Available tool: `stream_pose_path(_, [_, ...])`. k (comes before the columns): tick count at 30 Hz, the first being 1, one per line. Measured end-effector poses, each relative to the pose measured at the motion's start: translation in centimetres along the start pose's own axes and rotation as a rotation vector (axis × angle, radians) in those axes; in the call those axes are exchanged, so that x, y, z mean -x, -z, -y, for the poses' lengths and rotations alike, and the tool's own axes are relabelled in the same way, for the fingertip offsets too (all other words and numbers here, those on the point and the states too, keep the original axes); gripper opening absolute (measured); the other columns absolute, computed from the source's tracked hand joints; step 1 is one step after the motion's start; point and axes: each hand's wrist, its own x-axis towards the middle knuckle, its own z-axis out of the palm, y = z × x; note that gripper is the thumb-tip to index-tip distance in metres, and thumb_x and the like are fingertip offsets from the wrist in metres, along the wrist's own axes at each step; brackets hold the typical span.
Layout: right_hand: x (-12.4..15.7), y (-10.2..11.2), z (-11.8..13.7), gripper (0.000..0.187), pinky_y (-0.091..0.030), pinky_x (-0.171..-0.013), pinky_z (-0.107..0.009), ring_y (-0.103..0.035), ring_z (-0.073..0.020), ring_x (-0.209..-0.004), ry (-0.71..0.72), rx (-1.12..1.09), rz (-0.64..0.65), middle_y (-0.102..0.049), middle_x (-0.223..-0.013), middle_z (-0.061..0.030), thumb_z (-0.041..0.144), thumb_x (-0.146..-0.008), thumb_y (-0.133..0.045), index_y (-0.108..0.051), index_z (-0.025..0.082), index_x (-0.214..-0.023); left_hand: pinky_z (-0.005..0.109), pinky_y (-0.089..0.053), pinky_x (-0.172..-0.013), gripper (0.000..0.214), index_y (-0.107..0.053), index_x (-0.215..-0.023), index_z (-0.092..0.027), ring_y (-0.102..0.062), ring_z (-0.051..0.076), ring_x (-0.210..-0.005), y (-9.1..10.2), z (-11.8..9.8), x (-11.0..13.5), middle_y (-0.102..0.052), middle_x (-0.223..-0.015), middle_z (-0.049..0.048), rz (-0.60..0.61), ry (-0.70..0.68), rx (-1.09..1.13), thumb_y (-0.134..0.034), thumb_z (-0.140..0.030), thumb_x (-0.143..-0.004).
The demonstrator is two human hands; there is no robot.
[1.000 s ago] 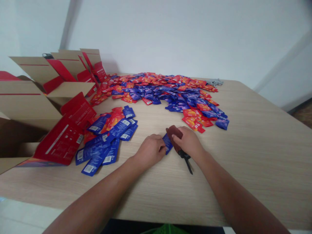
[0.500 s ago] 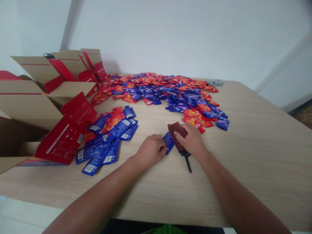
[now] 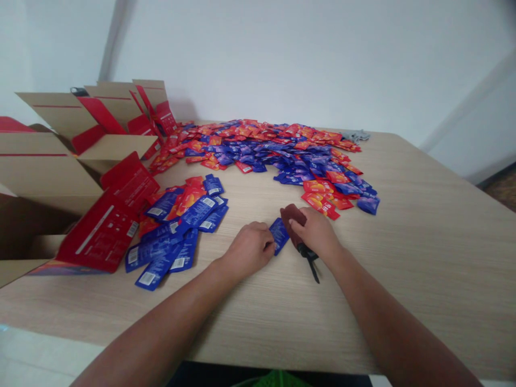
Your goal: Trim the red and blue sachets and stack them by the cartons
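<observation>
Between my hands a blue packet (image 3: 279, 236) with pale print lies on the table. My left hand (image 3: 252, 245) is closed at its left end, the fingers curled and touching it. My right hand (image 3: 318, 232) is closed around a dark brown, wedge-shaped object (image 3: 293, 219) with a black lower end and a thin black strip (image 3: 313, 270) hanging toward me. Its tip is at the blue packet's right edge; whether the two touch I cannot tell. What kind of object it is does not show. To the left lies a loose heap of blue and orange-red packets (image 3: 197, 213), several with barcodes up.
Open cardboard boxes (image 3: 38, 171) with red flaps (image 3: 102, 236) line the left side. A long pile of red and blue packets (image 3: 258, 148) curves across the back of the table (image 3: 423, 258). Grey cloth-like items (image 3: 357, 136) lie at the far right end, near the white wall.
My right hand has tilted the brown object and shifted it slightly right, and its black strip has swung a little to the right. My left hand and the blue packet have stayed put.
</observation>
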Motion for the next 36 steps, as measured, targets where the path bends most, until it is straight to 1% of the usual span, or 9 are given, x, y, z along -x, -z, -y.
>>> stream_pose_path(4, [-0.1,0.2,-0.3,0.016,-0.039,-0.07,-0.033,-0.065,-0.0231,-0.087,-0.048,0.05,-0.018,-0.074,-0.096,-0.0075,0.037,-0.097,-0.068,-0.069,0.021,-0.094,0.036,-0.051,-0.086,0.01,-0.07,-0.083,-0.02,-0.064,0.024,-0.092,1.0,-0.1,0.3,-0.067,-0.091,0.0074,0.058,-0.05,-0.04,-0.063,-0.012,-0.083])
stream_pose_path(7, [0.0,0.1,-0.3,0.015,-0.041,-0.073,-0.033,-0.065,-0.0231,-0.088,-0.048,0.031,-0.049,-0.075,-0.097,-0.0078,0.036,-0.097,-0.068,-0.07,0.021,-0.096,0.038,-0.051,-0.093,0.024,-0.072,-0.096,-0.021,-0.065,0.026,-0.1,1.7,-0.3,0.7,-0.069,-0.1,0.0077,0.112,-0.114,-0.056,-0.064,-0.008,-0.077])
stream_pose_path(12, [0.1,0.1,-0.4,0.019,-0.045,-0.074,-0.034,-0.065,-0.0237,-0.083,-0.054,-0.135,-0.169,-0.074,-0.091,-0.0063,0.04,-0.094,-0.067,-0.071,0.021,-0.095,0.045,-0.048,-0.099,0.007,-0.072,-0.096,-0.021,-0.065,0.03,-0.108,1.5,-1.6,1.0,-0.072,-0.104,0.0096,0.109,-0.123,-0.148,-0.067,-0.024,-0.095])
stream_pose_path(16, [0.3,0.6,-0.3,0.026,-0.045,-0.07,-0.035,-0.063,-0.024,-0.077,-0.099,-0.254,-0.253,-0.072,-0.085,-0.0058,0.048,-0.094,-0.067,-0.071,0.022,-0.095,0.045,-0.051,-0.093,0.021,-0.074,-0.099,-0.021,-0.067,0.029,-0.102,0.5,-2.1,0.7,-0.074,-0.1,0.0105,0.099,-0.104,-0.092,-0.063,-0.038,-0.103])
stream_pose_path(20, [0.5,0.9,-0.3,0.027,-0.044,-0.069,-0.034,-0.061,-0.0232,-0.075,-0.088,-0.285,-0.271,-0.072,-0.084,-0.0057,0.049,-0.094,-0.067,-0.07,0.022,-0.094,0.044,-0.049,-0.109,0.029,-0.074,-0.121,-0.022,-0.066,0.028,-0.121,0.4,-1.1,0.3,-0.074,-0.123,0.0107,0.035,-0.232,0.052,-0.059,-0.018,-0.097])
stream_pose_path(22, [0.6,0.9,-0.4,0.027,-0.044,-0.07,-0.034,-0.06,-0.023,-0.075,-0.085,-0.281,-0.27,-0.072,-0.085,-0.0057,0.049,-0.094,-0.067,-0.07,0.022,-0.094,0.047,-0.043,-0.12,0.045,-0.073,-0.129,-0.022,-0.058,0.03,-0.137,0.4,-0.3,0.2,-0.069,-0.14,0.0112,0.005,-0.245,0.029,-0.061,-0.009,-0.087])
stream_pose_path(24, [0.7,1.1,-0.5,0.026,-0.044,-0.07,-0.034,-0.06,-0.0227,-0.075,-0.09,-0.281,-0.267,-0.072,-0.085,-0.0053,0.048,-0.093,-0.068,-0.07,0.022,-0.095,0.047,-0.042,-0.122,0.05,-0.073,-0.131,-0.021,-0.057,0.031,-0.139,0.3,0.4,0.0,-0.066,-0.145,0.0118,0.007,-0.218,-0.006,-0.061,-0.007,-0.084])
stream_pose_path(31, [1.5,1.4,1.2,0.017,-0.043,-0.072,-0.033,-0.061,-0.0214,-0.078,0.015,-0.292,-0.2,-0.07,-0.086,-0.0032,0.039,-0.093,-0.069,-0.067,0.022,-0.09,0.046,-0.051,-0.102,0.023,-0.077,-0.116,-0.022,-0.066,0.03,-0.114,-0.6,0.5,-0.6,-0.075,-0.12,0.011,-0.022,-0.045,-0.076,-0.068,-0.035,-0.099])
stream_pose_path(36, [2.6,0.5,3.1,0.012,-0.042,-0.074,-0.032,-0.063,-0.0213,-0.084,0.167,-0.193,-0.022,-0.067,-0.09,-0.0029,0.034,-0.095,-0.068,-0.064,0.023,-0.09,0.041,-0.051,-0.096,0.008,-0.079,-0.093,-0.02,-0.067,0.027,-0.101,-1.1,0.7,-0.8,-0.077,-0.098,0.008,-0.006,-0.003,-0.068,-0.075,-0.027,-0.092])
